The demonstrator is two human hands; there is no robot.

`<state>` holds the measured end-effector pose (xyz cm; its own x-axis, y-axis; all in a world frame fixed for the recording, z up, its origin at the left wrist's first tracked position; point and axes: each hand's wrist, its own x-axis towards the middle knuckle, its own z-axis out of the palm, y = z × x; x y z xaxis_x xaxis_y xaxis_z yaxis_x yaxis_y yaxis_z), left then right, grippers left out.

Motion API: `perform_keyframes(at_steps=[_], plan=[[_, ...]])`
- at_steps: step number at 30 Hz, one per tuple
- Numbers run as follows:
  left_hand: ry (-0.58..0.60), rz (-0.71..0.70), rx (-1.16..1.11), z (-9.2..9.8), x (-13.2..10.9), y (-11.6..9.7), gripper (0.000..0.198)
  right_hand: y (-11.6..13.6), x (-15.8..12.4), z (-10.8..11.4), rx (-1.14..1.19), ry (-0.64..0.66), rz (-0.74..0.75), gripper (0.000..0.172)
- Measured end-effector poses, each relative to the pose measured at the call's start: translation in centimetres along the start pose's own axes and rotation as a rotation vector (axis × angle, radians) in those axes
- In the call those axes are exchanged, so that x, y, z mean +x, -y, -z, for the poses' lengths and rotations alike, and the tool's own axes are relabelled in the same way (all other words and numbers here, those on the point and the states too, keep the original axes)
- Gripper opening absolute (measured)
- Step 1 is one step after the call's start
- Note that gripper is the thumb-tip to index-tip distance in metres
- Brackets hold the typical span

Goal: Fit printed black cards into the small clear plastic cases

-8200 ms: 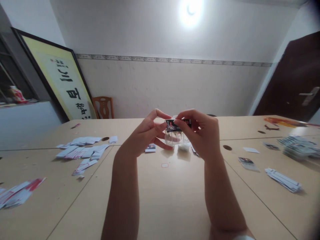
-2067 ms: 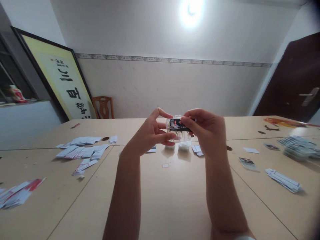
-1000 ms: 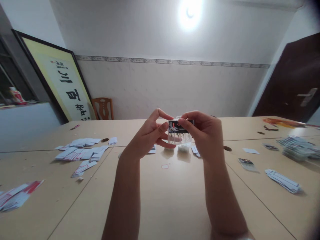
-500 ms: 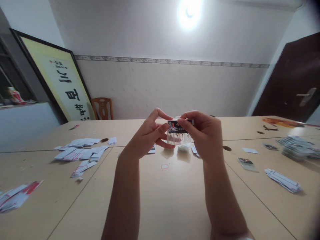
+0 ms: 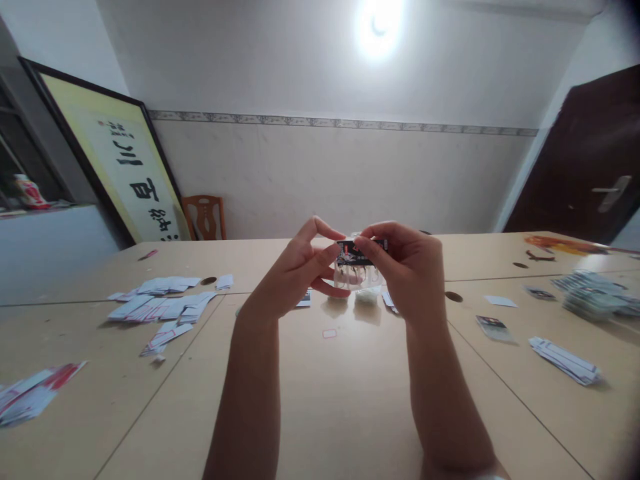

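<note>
Head view: clear packet pinched at black top by left hand and right hand; card piles lying untouched on table.

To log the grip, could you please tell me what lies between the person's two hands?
In the head view, a small clear packet with a black printed label lies between the left hand and the right hand, pinched by both.

Compared with 2.1 s ago, the clear packet and its black header card have been brought back left, toward the left hand. The right hand has been shifted left with them. The left thumb tip has been raised to the card's left end.
</note>
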<state>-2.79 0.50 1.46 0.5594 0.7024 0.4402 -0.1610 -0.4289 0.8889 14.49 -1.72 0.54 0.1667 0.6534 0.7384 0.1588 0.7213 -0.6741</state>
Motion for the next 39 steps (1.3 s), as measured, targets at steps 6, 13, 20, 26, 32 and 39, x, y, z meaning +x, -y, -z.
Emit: perform_keyframes(at_steps=[6, 13, 20, 26, 32, 39], plan=[[-0.017, 0.004, 0.007, -0.1, 0.0, 0.0, 0.024, 0.0, 0.0, -0.1, 0.006, -0.004, 0.0, 0.01], [-0.019, -0.005, 0.025, -0.1, 0.0, -0.1, 0.025, 0.1, 0.0, -0.1, -0.006, 0.001, -0.013, 0.01], [-0.024, -0.002, 0.029, -0.1, 0.1, 0.0, 0.026, -0.7, 0.1, -0.4, -0.002, -0.028, 0.029, 0.009], [-0.029, -0.002, 0.036, -0.1, 0.1, 0.1, 0.026, -0.9, 0.2, -0.5, -0.006, -0.03, 0.039, 0.008], [-0.031, -0.011, 0.049, 0.0, 0.1, 0.1, 0.025, -0.9, 0.1, -0.6, -0.032, -0.039, 0.047, 0.009], [-0.053, -0.019, 0.051, -0.1, 0.2, 0.1, 0.024, -1.0, 0.1, -0.6, -0.062, -0.044, 0.071, 0.009]])
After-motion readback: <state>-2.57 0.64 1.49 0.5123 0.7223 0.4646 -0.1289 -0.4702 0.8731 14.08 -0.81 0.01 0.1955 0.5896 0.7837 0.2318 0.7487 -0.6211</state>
